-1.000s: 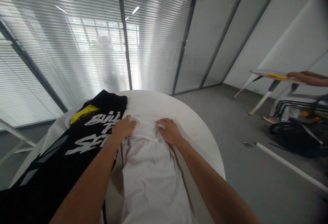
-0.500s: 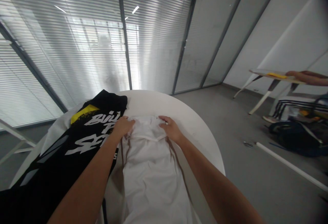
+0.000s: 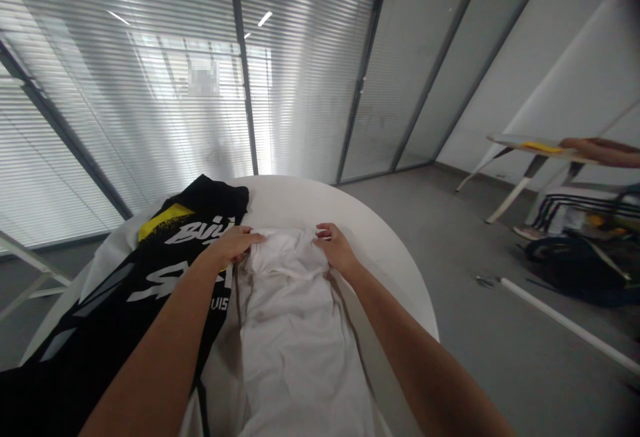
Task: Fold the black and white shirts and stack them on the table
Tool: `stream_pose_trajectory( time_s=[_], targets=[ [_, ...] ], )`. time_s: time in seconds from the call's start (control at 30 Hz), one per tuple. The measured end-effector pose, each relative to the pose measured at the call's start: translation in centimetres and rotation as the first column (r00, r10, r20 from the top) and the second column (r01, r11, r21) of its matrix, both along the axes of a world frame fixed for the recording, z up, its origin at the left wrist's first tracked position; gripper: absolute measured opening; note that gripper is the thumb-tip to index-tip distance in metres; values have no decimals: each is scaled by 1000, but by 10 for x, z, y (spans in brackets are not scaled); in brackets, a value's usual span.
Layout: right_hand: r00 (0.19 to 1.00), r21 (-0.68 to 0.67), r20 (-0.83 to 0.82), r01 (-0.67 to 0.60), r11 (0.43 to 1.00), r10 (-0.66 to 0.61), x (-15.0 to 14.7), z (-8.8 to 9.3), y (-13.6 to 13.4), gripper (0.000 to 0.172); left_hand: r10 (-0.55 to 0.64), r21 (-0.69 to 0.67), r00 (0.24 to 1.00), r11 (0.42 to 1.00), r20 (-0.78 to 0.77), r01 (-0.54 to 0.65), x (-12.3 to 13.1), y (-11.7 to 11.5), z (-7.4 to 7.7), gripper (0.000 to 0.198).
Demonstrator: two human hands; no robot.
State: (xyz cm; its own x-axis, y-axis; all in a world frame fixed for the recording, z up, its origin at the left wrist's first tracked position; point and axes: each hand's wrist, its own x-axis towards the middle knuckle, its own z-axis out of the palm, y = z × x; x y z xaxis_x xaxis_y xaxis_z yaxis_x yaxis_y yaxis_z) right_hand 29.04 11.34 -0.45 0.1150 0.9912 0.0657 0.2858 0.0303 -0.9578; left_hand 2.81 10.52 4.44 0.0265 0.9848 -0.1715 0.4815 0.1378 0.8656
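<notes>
A long white piece of cloth clothing (image 3: 300, 330) lies lengthwise in front of me, with its far end folded over into a short, wrinkled flap. My left hand (image 3: 235, 245) is closed at the flap's left corner, its fingertips on the cloth and the other fingers curled below. At the right corner, my right hand (image 3: 337, 248) has its fingers apart, with the thumb near or touching the cloth's edge. Left of the white cloth is a black shirt (image 3: 117, 317) with white lettering and a yellow patch, partly covered by my left forearm.
Both garments lie on a round white table (image 3: 370, 224). Beyond it stands a glass partition with blinds (image 3: 300, 104). On the right, another person's hand (image 3: 600, 150) rests on a second table (image 3: 505, 138) beside something yellow. A white pole (image 3: 565, 320) and a dark bag (image 3: 575, 270) are on the floor.
My left hand has shifted slightly left and turned flatter at the flap's corner. The right hand's fingers have spread and lifted a little. The flap looks smoother and squarer.
</notes>
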Motion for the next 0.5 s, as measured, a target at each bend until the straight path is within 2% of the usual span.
stream_pose_trajectory(
  time_s=[0.2,0.33,0.5],
  targets=[
    [990,-17,137,45,999,-42,3,-7,2,40,8,-65,994,998,113,-1,-10,-3,12,51],
    [987,-17,160,-6,1000,9,4,-9,4,48,-72,-1,990,997,121,72,-12,-6,20,47],
    [983,-22,183,7,1000,-3,4,-7,2,65,-189,33,972,982,139,186,-14,-9,27,46]
  ],
)
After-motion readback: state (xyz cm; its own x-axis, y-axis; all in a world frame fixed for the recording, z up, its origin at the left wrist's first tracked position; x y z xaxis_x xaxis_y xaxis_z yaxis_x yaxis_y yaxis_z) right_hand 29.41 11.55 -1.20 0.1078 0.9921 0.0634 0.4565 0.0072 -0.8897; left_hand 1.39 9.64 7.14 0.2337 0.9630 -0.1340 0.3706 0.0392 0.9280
